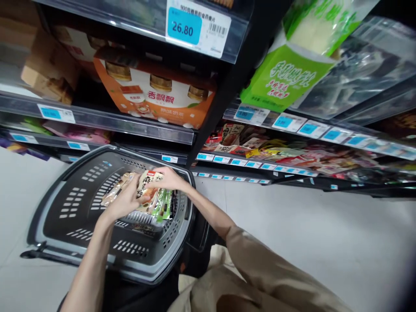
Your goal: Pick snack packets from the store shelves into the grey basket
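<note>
Inside a grey shopping basket (65, 195), my two hands are together on a cream-coloured snack packet (150, 180) with dark lettering and a red corner. My left hand (125, 201) grips its left side, with the thumb across the lower front. From the right, my right hand (169, 177) holds the upper right side, its fingers partly behind the packet. Shiny green packets (162, 206) lie just under and to the right of it. A beige packet (113, 190) lies left of my left hand, partly covered by it.
Shelves run along the far side, with an orange drink carton (156, 97) and a green box (286, 73) of packets. Lower down, a shelf row holds many colourful snack packets (276, 147). Pale floor (292, 225) extends to the right. A basket handle (32, 255) sticks out at the left.
</note>
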The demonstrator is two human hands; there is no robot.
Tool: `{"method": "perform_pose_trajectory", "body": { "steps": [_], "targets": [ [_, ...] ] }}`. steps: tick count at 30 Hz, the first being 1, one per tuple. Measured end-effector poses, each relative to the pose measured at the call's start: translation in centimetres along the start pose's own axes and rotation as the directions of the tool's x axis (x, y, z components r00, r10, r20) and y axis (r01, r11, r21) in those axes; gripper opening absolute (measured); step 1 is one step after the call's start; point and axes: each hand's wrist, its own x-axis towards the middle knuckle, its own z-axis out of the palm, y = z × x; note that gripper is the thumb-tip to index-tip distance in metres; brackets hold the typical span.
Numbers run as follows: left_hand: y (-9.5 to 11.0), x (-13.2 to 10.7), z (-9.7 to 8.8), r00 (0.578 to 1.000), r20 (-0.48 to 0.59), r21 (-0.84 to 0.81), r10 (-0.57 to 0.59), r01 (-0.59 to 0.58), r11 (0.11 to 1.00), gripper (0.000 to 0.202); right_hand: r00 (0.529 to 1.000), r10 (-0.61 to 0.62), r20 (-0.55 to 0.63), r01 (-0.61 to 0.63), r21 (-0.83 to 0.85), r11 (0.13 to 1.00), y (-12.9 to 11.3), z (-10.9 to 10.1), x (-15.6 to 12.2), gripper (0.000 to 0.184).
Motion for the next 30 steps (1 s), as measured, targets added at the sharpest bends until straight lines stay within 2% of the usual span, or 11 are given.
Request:
{"method": "perform_pose_trajectory", "body": {
  "steps": [3,7,10,12,14,16,18,22,24,27,30],
  "targets": [
    [0.2,0.3,1.1,1.0,-0.007,-0.018,-0.01,0.01,1.0,0.072,0.972,-0.088,0.217,0.11,-0.091,0.99,-1.3,-2.5,-1.3,0.034],
    [0.8,0.6,2.6,0.999,-0.046,-0.14,-0.017,0.01,0.99,0.078,0.957,-0.076,0.28,0.14,-0.213,0.967,-2.7,-3.2,-3.0,0.03],
    [1.8,0.7,2.7,0.997,-0.071,-0.341,-0.018,-0.007,0.94,0.088,0.972,-0.117,0.206,0.17,-0.262,0.95,-4.2,-4.1,-5.0,0.024],
    [2.6,0.7,2.3,0.996,-0.083,-0.469,-0.024,-0.018,0.883,0.086,0.976,-0.164,0.144,0.198,-0.271,0.942,-5.5,-6.2,-6.8,0.026],
    [3.0,0.7,1.6,0.991,-0.124,-0.511,-0.043,-0.027,0.859,0.076,0.979,-0.197,0.059,0.206,-0.281,0.937,-6.7,-9.8,-8.7,0.028],
    [2.8,0.8,0.9,0.983,-0.167,-0.48,-0.077,-0.013,0.877,0.068,0.968,-0.212,-0.132,0.154,-0.355,0.922,-7.5,-14.1,-10.4,0.027],
    [2.0,1.0,0.4,0.979,-0.177,-0.433,-0.101,0.015,0.901,0.067,0.92,-0.238,-0.313,0.066,-0.474,0.878,-7.7,-18.4,-11.8,0.029],
    [0.8,1.2,0.2,0.982,-0.164,-0.342,-0.096,0.034,0.939,0.066,0.827,-0.276,-0.49,-0.182,-0.697,0.694,-6.5,-24.9,-13.2,0.031],
    [0.6,1.1,0.2,0.986,-0.148,-0.298,-0.082,0.034,0.954,0.065,0.807,-0.275,-0.523,-0.287,-0.754,0.591,-5.8,-26.8,-13.5,0.028],
    [0.7,1.0,0.3,0.99,-0.126,-0.255,-0.056,0.022,0.967,0.063,0.841,-0.212,-0.499,-0.357,-0.804,0.476,-5.4,-28.3,-13.4,0.026],
    [0.6,1.0,0.3,0.993,-0.111,-0.205,-0.043,0.02,0.979,0.06,0.875,-0.165,-0.455,-0.366,-0.845,0.389,-5.8,-29.2,-13.0,0.034]
  ]
}}
